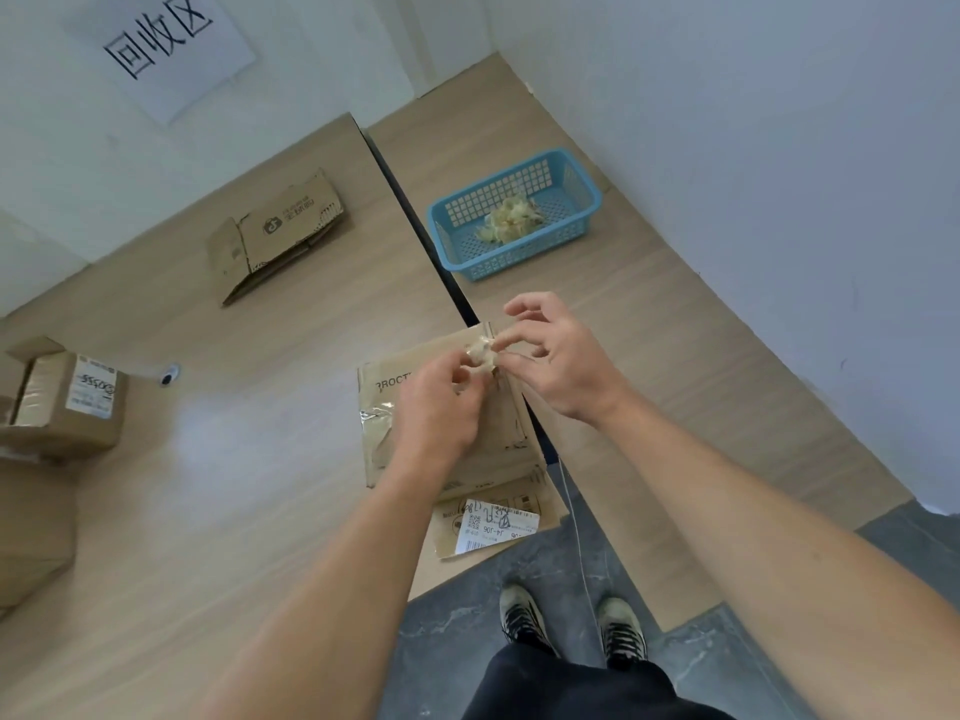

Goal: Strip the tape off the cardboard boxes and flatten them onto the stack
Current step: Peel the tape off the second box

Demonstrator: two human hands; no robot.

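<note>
A flattened cardboard box [384, 402] with a white shipping label lies at the table's near edge, strips of clear tape still on it. Above it, my left hand [436, 407] and my right hand [561, 356] both pinch a small crumpled wad of clear tape [482, 353] between thumb and fingertips. Further back on the table lies the stack of flattened boxes [278, 233]. At the left edge stands a sealed, taped box [67, 402] with a label, with more cardboard beside and below it.
A blue plastic basket [576, 220] holding a pile of balled tape sits on the right-hand table. A dark gap [415, 210] separates the two tables. A small white round object [169, 376] lies left of centre. White walls enclose the back and right. My shoes stand on grey floor.
</note>
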